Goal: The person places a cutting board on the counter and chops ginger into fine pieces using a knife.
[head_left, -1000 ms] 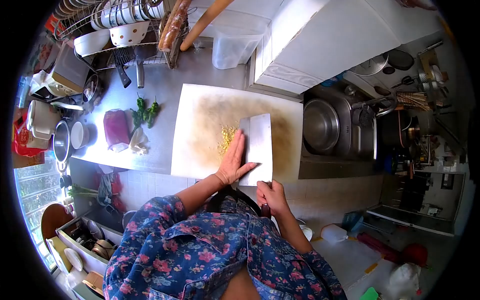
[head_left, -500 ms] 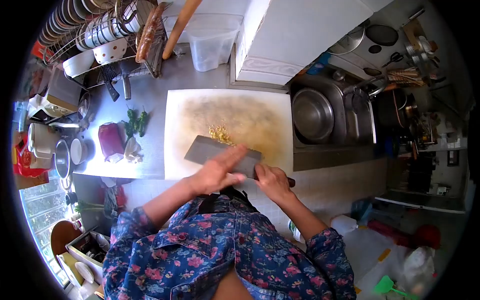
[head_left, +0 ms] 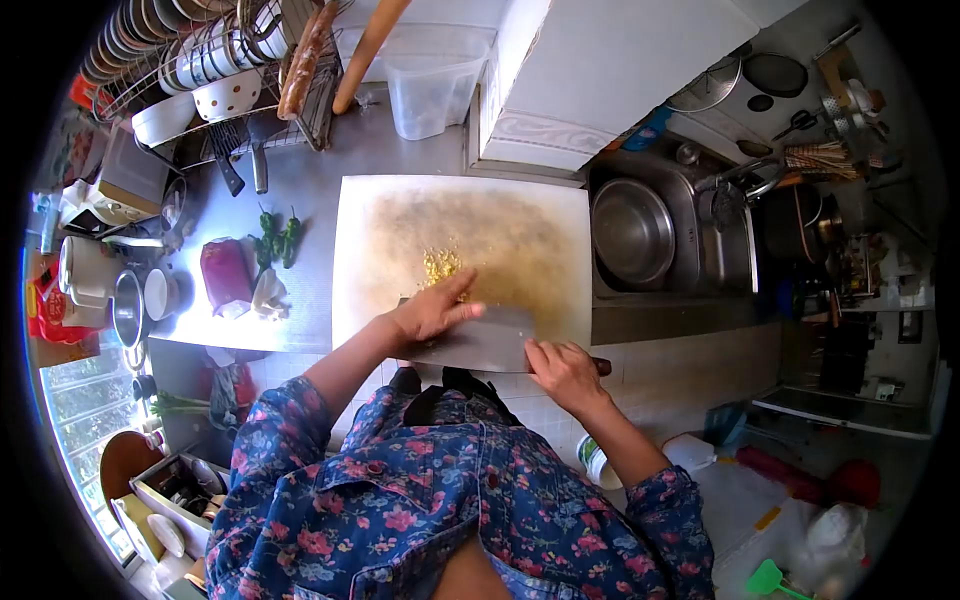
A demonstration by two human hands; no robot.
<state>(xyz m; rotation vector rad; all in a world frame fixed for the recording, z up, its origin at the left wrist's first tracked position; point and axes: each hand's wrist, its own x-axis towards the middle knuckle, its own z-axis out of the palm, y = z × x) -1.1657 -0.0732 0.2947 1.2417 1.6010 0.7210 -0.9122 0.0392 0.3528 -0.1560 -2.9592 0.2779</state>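
A cleaver (head_left: 482,340) lies flat at the near edge of the stained white cutting board (head_left: 560,215), its wide blade partly past that edge. My right hand (head_left: 568,374) is closed round its dark handle, whose end sticks out to the right. My left hand (head_left: 432,308) is over the blade's far edge with its fingers stretched out, the fingertips at the finely chopped yellow bits (head_left: 440,265). Part of the blade is hidden under the left hand. The bits form a small loose heap near the middle of the board.
Left of the board are green peppers (head_left: 278,238), a purple packet (head_left: 226,272) and a white bowl (head_left: 160,297). A dish rack (head_left: 165,70) stands at the back left, a clear plastic bin (head_left: 420,85) behind the board. On the right, a metal basin (head_left: 634,232) sits in the sink (head_left: 705,265).
The cleaver has come nearer my body, away from the bits, with my right hand on it. My left hand has shifted off the blade's middle toward the heap.
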